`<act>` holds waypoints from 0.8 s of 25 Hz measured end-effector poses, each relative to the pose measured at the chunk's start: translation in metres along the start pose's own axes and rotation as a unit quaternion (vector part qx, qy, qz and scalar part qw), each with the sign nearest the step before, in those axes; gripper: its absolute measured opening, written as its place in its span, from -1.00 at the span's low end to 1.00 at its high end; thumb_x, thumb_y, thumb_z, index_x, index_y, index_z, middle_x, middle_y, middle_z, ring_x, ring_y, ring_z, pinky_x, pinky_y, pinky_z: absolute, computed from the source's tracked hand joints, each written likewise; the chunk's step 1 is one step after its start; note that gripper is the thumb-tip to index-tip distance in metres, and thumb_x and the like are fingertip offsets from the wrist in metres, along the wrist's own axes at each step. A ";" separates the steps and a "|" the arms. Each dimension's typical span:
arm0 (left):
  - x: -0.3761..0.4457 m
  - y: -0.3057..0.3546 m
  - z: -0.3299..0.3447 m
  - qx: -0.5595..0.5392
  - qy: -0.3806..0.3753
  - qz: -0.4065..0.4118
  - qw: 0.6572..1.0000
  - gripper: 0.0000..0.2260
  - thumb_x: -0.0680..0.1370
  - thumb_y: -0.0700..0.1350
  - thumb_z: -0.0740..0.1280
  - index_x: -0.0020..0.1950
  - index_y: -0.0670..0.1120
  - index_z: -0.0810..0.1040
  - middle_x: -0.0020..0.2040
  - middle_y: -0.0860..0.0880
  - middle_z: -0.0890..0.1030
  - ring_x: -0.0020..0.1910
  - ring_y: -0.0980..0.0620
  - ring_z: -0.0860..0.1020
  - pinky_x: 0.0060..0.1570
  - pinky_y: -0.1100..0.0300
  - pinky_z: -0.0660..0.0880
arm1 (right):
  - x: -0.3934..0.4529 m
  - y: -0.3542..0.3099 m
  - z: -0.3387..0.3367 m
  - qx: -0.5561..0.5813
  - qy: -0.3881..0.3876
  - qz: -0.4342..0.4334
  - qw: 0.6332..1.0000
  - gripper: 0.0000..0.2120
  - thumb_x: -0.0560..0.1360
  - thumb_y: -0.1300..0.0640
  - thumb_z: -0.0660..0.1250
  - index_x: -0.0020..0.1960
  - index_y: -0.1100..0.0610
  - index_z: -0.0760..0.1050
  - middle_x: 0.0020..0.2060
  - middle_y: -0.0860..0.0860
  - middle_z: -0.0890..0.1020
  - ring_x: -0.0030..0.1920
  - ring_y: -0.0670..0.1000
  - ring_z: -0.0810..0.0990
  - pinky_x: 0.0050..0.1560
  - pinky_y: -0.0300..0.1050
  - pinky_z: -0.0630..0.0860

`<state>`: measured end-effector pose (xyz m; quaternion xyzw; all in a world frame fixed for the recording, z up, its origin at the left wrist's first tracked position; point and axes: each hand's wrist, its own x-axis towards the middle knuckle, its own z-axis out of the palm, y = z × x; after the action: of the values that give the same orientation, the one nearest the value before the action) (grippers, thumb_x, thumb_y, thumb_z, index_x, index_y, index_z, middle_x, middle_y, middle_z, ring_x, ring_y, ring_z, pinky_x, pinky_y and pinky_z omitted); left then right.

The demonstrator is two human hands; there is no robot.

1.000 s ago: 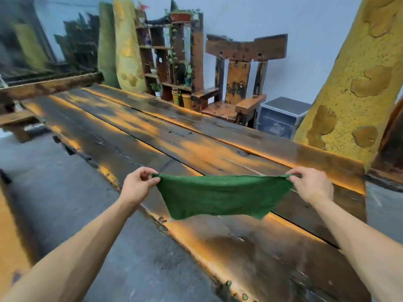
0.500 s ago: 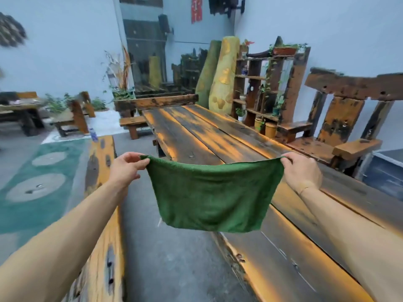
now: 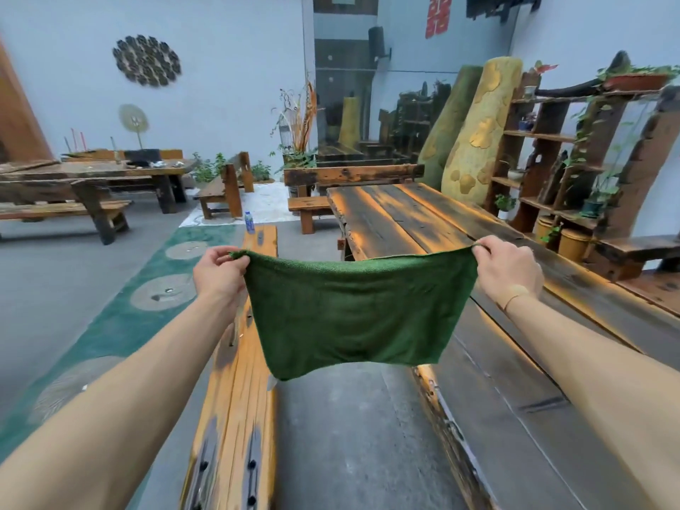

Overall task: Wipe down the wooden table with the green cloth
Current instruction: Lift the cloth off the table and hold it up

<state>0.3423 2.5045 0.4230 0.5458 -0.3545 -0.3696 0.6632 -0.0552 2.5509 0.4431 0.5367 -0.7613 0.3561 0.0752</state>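
green cloth (image 3: 353, 311) stretched in the air between two bare hands, held by its top corners. left hand (image 3: 219, 274) closed in a pinch on the upper left corner, fingertips (image 3: 235, 255) folded over the hem. right hand (image 3: 509, 267) closed likewise on the upper right corner, with a thin band at the wrist. top edge of the cloth drawn nearly taut from one pinch to the other, sagging slightly at the middle; remainder hanging free below both grips, lower edge uneven, lower left corner drooping lowest. cloth clear of every surface, touching neither table nor bench. wooden table (image 3: 412, 215) of long dark planks with orange patches, running away from the viewer on the right; right part of the cloth hanging in front of its near-left edge, right forearm above its top. wooden bench (image 3: 235, 417) parallel to the table on the left, below the left forearm, with grey floor (image 3: 349, 436) between bench and table. small plastic bottle (image 3: 249, 221) standing at the far end of the bench. plant shelf (image 3: 574, 156) against the right wall, just beyond the table. second table (image 3: 92, 174) far left, well apart.
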 end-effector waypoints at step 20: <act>0.354 -0.032 0.163 0.166 0.140 0.101 0.971 -0.79 0.52 -0.27 0.47 -0.14 0.05 0.58 -0.09 -0.03 0.64 0.01 -0.13 0.63 0.10 -0.13 0.61 | 0.363 -0.103 0.310 0.038 -0.029 -0.060 0.997 -0.67 0.70 -0.02 0.07 0.20 0.05 0.57 0.01 0.12 0.66 0.09 0.21 0.53 0.16 0.17 0.39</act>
<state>0.3651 2.1142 0.4404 0.6559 -0.3678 -0.1572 0.6402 -0.0321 2.0632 0.4428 0.5941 -0.7154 0.3637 0.0541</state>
